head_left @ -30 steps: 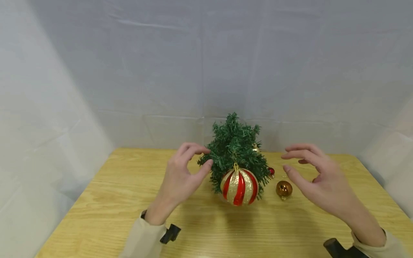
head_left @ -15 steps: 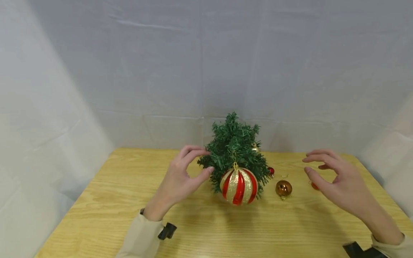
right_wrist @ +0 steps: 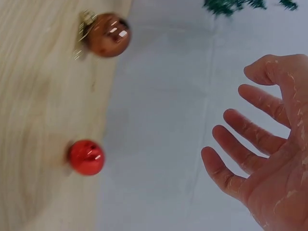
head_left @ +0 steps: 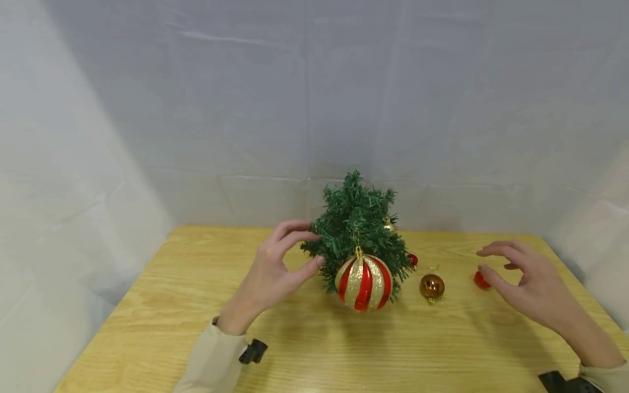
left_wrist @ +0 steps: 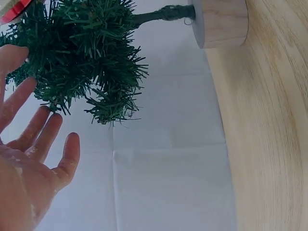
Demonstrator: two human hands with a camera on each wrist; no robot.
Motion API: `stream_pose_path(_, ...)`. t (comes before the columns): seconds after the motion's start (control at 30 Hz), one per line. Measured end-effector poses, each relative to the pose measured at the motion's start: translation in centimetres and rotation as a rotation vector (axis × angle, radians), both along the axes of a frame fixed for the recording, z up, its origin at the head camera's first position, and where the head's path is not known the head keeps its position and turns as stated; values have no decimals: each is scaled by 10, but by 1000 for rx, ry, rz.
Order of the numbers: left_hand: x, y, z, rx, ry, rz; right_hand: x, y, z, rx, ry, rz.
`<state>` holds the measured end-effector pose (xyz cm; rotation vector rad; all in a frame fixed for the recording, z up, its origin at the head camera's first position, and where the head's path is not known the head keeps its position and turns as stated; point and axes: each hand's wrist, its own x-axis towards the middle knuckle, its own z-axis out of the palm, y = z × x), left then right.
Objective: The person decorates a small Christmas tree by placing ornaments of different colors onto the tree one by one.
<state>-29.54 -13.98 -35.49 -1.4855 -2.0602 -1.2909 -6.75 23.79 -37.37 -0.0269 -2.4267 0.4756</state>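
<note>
A small green Christmas tree (head_left: pixel 351 213) stands mid-table on a round wooden base (left_wrist: pixel 224 23). On its front hangs a large red-and-gold striped bauble (head_left: pixel 365 284); a small gold bauble (head_left: pixel 389 224) and a small dark red bauble (head_left: pixel 412 260) show along its right side. My left hand (head_left: pixel 275 273) is at the tree's left branches, fingers spread and fingertips right at the needles. To the right, my right hand (head_left: pixel 530 284) hovers with loosely bent fingers, nothing between them. Near its thumb in the head view, a red bauble (head_left: pixel 481 280) lies on the table.
A brown bauble (head_left: pixel 432 286) with a gold cap and hook lies on the wooden table (head_left: pixel 196 305), between the tree and the red bauble. White cloth (head_left: pixel 236 109) hangs behind the table and at both sides.
My right hand has moved right and slightly down, away from the tree, uncovering the red bauble. My left hand stays by the branches, its thumb and fingers a little wider apart.
</note>
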Motion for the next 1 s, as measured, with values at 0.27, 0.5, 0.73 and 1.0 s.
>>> stream_pose_path(0.27, 1, 1, -1, 17, -10, -13, -1, 20, -18, 54, -86, -28)
stream_pose_path(0.5, 0, 1, -2, 19, -6, -13, -3, 31, -30, 82, -149, -19)
stream_pose_path(0.73, 1, 2, -2, 29, 1, -16, -8, 19, -35, 104, -145, 44)
stream_pose_path(1.0, 3, 0, -2, 28, -4, -6, -13, 5, -35, 103, -190, 57)
